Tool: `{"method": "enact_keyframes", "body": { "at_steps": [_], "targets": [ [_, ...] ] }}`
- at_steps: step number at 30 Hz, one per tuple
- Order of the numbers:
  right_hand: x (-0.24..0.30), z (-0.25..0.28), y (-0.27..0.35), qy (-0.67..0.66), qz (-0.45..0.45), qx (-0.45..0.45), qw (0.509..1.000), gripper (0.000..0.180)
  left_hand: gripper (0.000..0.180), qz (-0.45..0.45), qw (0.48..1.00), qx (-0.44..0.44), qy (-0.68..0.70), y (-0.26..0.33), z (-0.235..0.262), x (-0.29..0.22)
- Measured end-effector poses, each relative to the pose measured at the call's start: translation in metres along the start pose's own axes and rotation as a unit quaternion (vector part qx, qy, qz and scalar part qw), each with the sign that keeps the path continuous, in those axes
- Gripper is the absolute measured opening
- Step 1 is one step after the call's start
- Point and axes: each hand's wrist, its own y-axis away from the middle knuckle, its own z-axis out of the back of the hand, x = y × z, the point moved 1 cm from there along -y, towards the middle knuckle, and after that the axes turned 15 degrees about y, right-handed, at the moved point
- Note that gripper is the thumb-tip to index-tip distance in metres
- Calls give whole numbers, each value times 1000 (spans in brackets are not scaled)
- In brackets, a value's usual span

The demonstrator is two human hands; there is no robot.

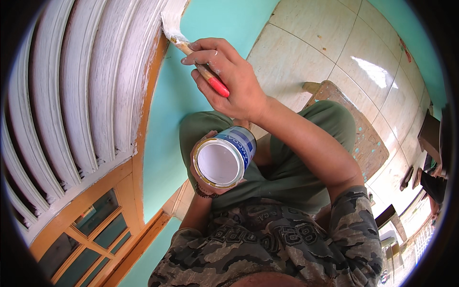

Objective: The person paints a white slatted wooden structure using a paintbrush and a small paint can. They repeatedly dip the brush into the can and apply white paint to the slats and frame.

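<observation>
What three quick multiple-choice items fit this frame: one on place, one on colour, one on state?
1. Where do the paintbrush bristles touch?
A. white louvred frame
B. tiled floor
C. wooden stool

2. What colour is the brush handle's end?
A. blue
B. red
C. green

3. What state is the paint can in?
A. lidded
B. lying on the floor
C. open, with white paint

Answers: 1 A, the right hand presses the bristles to the frame's edge. 2 B, a red tip shows below the fingers. 3 C, the left hand holds it lidless and tilted, white inside.
</observation>
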Motion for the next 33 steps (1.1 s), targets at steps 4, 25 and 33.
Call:
{"method": "enact_keyframes", "body": {
  "at_steps": [4,25,33],
  "targets": [
    [2,0,2,5,10,2,1000,36,123,31,999,2,18,3,2,1],
    [-3,3,-3,39,22,-44,998,35,127,47,998,17,-36,10,6,8],
    [11,-1,8,3,40,7,999,36,122,14,1000,0,-18,2,3,2]
  ]
}}
